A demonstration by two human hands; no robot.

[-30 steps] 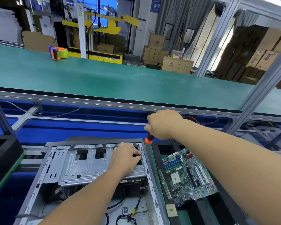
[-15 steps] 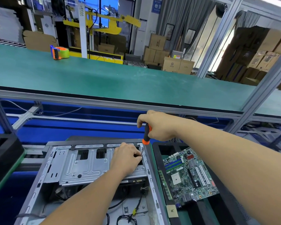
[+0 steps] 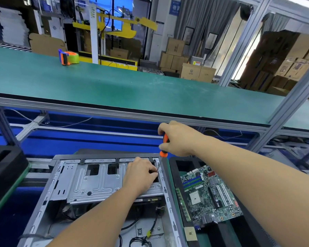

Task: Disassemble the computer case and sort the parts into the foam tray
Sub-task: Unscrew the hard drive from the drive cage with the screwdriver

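Now screwdriver (image 3: 163, 150) between hands, above case (image 3: 89, 182)

The open grey computer case (image 3: 103, 193) lies flat, its silver drive cage (image 3: 100, 182) across the far end and loose cables inside. Just beside it on the right, the black foam tray (image 3: 175, 168) holds a green motherboard (image 3: 210, 196).

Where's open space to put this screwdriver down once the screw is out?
The green upper shelf is bare from right of the tape dispenser across to the frame post. It is crowded lower down: the motherboard fills the foam tray, and cables clutter the case floor.
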